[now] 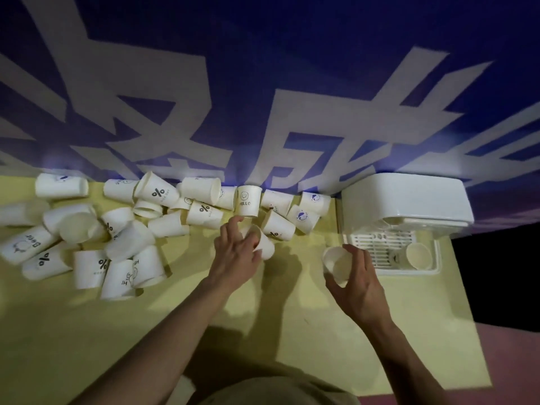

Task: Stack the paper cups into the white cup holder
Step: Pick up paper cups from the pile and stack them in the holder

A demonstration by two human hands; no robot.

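On the yellow tabletop (292,331), one paper cup (264,247) is gripped by the left hand (236,252); another cup (337,263) is clasped by the right hand (355,282) beside the white cup holder (409,200).

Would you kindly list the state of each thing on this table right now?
Left hand: grips a tilted white paper cup.
Right hand: holds a second white paper cup, mouth up.
"HELLO" cup: upright.
White plastic cup holder: one cup on its tray.

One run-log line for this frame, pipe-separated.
left hand grips paper cup | right hand holds cup near white cup holder | pile unstacked
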